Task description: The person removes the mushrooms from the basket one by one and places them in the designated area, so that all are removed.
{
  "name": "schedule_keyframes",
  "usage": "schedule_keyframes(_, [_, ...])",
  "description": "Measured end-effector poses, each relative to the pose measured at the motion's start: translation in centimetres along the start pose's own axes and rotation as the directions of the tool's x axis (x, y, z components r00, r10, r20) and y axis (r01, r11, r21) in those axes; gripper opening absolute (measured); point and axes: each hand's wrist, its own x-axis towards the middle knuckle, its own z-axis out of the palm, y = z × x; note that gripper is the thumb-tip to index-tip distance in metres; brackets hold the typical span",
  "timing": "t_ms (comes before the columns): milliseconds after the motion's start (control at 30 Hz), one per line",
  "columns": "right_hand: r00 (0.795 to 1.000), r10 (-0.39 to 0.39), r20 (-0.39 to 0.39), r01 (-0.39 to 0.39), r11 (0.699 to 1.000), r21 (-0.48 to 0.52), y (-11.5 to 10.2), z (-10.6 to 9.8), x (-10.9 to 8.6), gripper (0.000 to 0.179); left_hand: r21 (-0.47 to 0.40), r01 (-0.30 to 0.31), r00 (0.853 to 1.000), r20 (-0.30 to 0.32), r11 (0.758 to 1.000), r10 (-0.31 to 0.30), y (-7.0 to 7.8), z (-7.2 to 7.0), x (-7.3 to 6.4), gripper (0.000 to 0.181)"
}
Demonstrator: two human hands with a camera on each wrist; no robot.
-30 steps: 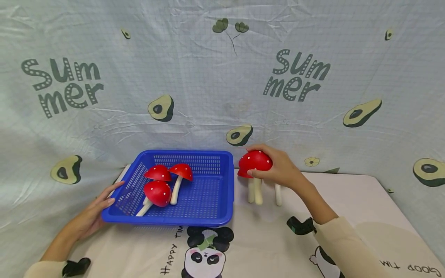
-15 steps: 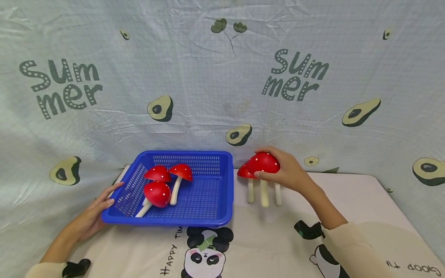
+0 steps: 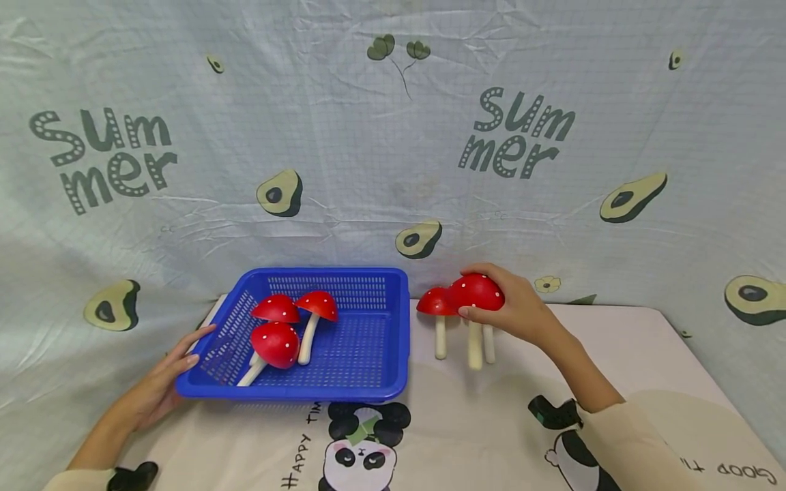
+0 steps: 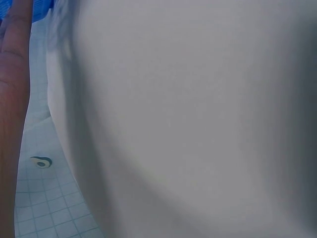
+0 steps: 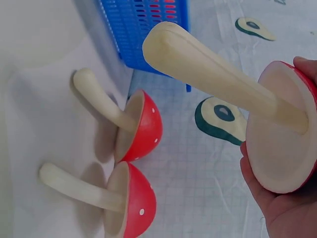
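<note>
My right hand (image 3: 522, 307) grips a toy mushroom (image 3: 475, 293) by its red, white-dotted cap. Its pale stem points down toward the table, and in the right wrist view the held mushroom (image 5: 223, 82) shows its white underside. Two similar mushrooms stand close by: one with its cap (image 3: 437, 301) left of the held one, the other mostly hidden behind it, its stem (image 3: 488, 344) visible. The left hand (image 3: 161, 385) rests with fairly straight fingers against the left side of a blue plastic basket (image 3: 402, 341). Three red caps show inside, including a front mushroom (image 3: 276, 345).
A pale cloth printed with a panda (image 3: 361, 460) covers the table. Behind it hangs a light curtain (image 3: 344, 136) with avocado prints, right up against the table's back edge. The basket's right part shows bare mesh floor (image 3: 362, 348).
My right hand has moved right and slightly nearer with its mushroom, uncovering more of the left standing mushroom. The left hand and basket stay nearly in place; the head view shifts slightly.
</note>
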Motion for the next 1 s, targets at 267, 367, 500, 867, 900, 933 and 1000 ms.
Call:
schedule_keyframes(267, [1.000,0.009,-0.006,-0.010,1.000,-0.022,0.5,-0.3,-0.5,0.063,-0.002,0.008,1.000,-0.003,1.000,-0.008,0.2,0.1,0.0,0.054])
schedule_keyframes(367, [1.000,0.009,-0.008,-0.009,1.000,-0.027,0.7,-0.4,-0.6,0.063,-0.013,-0.001,1.000,0.009,1.000,0.001,0.1,0.1,0.0,0.053])
schedule_keyframes(500, [1.000,0.014,-0.011,-0.014,0.999,-0.031,0.8,-0.5,-0.6,0.063,-0.024,-0.017,1.000,0.022,1.000,0.017,0.0,0.0,-0.1,0.051])
schedule_keyframes(867, [1.000,0.024,-0.017,-0.025,0.999,-0.046,1.2,-0.9,-1.1,0.060,-0.024,-0.011,1.000,0.011,1.000,0.012,0.0,0.1,-0.2,0.051])
schedule_keyframes(900, [1.000,0.026,-0.017,-0.026,0.998,-0.049,1.3,-1.0,-1.1,0.060,-0.023,-0.009,1.000,0.010,1.000,0.010,0.0,0.1,-0.2,0.051])
schedule_keyframes(933, [0.999,0.027,-0.018,-0.028,0.998,-0.052,1.3,-1.1,-1.2,0.060,-0.021,-0.008,1.000,0.009,1.000,0.008,0.0,0.1,-0.2,0.051])
schedule_keyframes(1000, [0.999,0.030,-0.020,-0.032,0.998,-0.055,1.4,-1.2,-1.3,0.060,-0.018,-0.009,1.000,0.010,1.000,0.009,0.0,0.1,-0.2,0.051])
